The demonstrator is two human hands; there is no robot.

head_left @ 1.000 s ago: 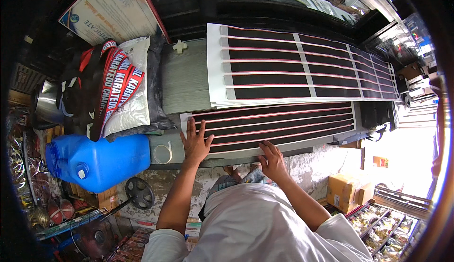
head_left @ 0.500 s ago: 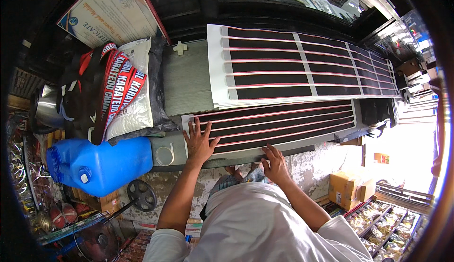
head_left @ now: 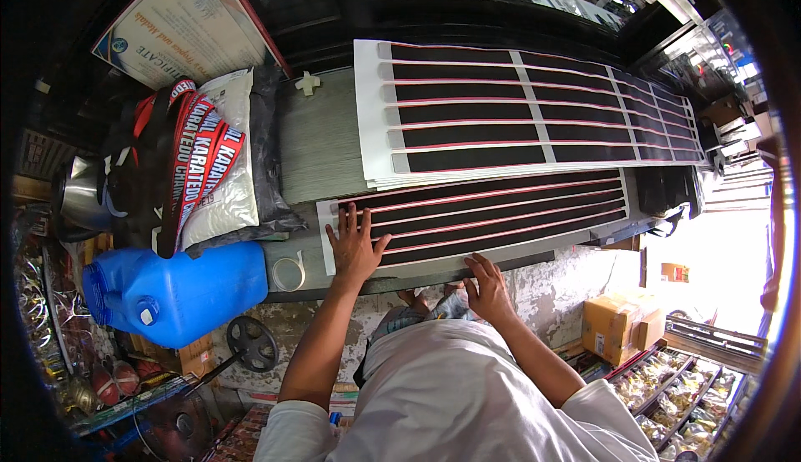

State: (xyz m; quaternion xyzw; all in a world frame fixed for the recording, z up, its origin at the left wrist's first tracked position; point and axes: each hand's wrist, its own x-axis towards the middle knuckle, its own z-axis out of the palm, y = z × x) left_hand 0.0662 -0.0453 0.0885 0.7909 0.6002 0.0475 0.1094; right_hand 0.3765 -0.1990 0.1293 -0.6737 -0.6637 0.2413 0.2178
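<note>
Head view looks down on a grey desk [head_left: 313, 141] whose near edge runs from about 8 o'clock to 3 o'clock, just beyond the person's chest. One long black sheet with thin pink-and-white stripes [head_left: 501, 212] lies along that edge, its near long side almost flush with the rim. The left hand [head_left: 355, 245] rests flat on the sheet's left end, fingers spread wide, gripping nothing. The right hand [head_left: 486, 285] lies at 6 o'clock on the sheet's near edge and the desk rim, fingers extended and slightly bent; whether any fingertip curls under the sheet cannot be told.

Toward 12 o'clock, a stack of white-bordered striped sheets [head_left: 534, 107] overlaps the far edge of the single sheet; how many are in the stack cannot be counted. Bare desk shows only in a strip at 10 o'clock between the stack and a white bag with red ribbons [head_left: 213, 170].

At 8 o'clock one blue jerrycan [head_left: 175, 291] lies on its side, with one roll of clear tape [head_left: 289, 273] just beside it, near the left hand. One metal kettle [head_left: 82, 199] stands at 9 o'clock, and one framed certificate [head_left: 188, 24] leans at 11 o'clock.
</note>
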